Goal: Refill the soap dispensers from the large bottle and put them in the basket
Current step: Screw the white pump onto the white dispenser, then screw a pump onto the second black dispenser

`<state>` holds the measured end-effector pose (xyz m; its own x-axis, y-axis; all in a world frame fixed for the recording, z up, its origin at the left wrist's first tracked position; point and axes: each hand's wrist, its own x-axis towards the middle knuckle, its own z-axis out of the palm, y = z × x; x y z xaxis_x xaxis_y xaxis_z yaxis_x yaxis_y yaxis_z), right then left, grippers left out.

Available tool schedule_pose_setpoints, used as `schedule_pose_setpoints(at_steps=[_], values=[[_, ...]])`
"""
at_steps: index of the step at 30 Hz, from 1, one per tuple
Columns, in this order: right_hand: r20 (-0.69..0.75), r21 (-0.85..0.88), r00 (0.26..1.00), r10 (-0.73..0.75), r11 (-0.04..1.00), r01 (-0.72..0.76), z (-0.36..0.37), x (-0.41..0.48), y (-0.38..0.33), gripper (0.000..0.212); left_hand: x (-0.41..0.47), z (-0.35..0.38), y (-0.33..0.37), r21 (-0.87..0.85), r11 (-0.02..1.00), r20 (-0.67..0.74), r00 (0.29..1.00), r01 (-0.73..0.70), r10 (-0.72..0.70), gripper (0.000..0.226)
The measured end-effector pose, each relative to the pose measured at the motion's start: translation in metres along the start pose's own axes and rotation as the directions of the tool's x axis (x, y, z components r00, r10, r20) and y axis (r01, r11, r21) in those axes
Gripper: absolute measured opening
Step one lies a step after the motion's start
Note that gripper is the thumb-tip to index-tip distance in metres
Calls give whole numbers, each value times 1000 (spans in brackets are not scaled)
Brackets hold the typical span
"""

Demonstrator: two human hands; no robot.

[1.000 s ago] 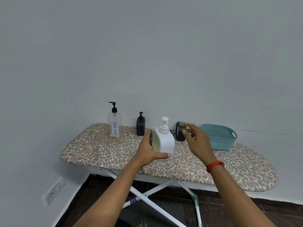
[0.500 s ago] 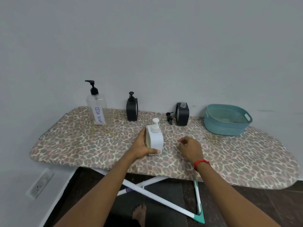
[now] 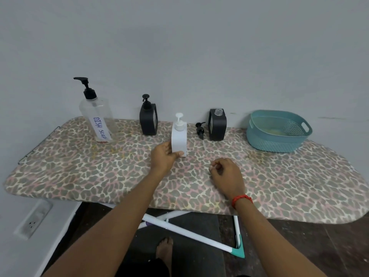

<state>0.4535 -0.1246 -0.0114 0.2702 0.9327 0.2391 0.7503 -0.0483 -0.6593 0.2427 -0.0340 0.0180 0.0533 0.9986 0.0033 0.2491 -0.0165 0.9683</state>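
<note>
A white soap dispenser (image 3: 179, 139) with its pump on stands upright in the middle of the ironing board (image 3: 79, 172). My left hand (image 3: 162, 157) grips its lower left side. My right hand (image 3: 225, 172) rests on the board to the right, fingers curled, holding nothing. Behind, a black dispenser (image 3: 148, 121) has its pump on. A second black dispenser (image 3: 217, 126) is uncapped, and its black pump (image 3: 200, 129) lies beside it. The large clear bottle (image 3: 95, 114) marked "DISH SOAP" stands at the back left. The teal basket (image 3: 277, 134) sits at the back right.
The board stands against a grey wall. Its white crossed legs (image 3: 191, 234) and my bare foot (image 3: 164, 250) show below on the dark floor. A wall socket (image 3: 33, 221) is low on the left.
My view has come closer and tilted down. The white dispenser went from lifted to standing on the board. My right hand dropped from near the uncapped black dispenser to the board.
</note>
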Motion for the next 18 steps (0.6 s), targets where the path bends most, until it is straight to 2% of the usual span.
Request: schedule_pose_setpoints(at_steps=[7, 18], values=[[-1, 8, 1000, -14, 1000, 14, 4, 1, 7, 13, 83, 31, 7, 135, 990, -78, 996, -27, 38, 51], [11, 3, 1000, -9, 1000, 9, 7, 1, 8, 15, 96, 24, -3, 154, 986, -34, 997, -62, 68, 46]])
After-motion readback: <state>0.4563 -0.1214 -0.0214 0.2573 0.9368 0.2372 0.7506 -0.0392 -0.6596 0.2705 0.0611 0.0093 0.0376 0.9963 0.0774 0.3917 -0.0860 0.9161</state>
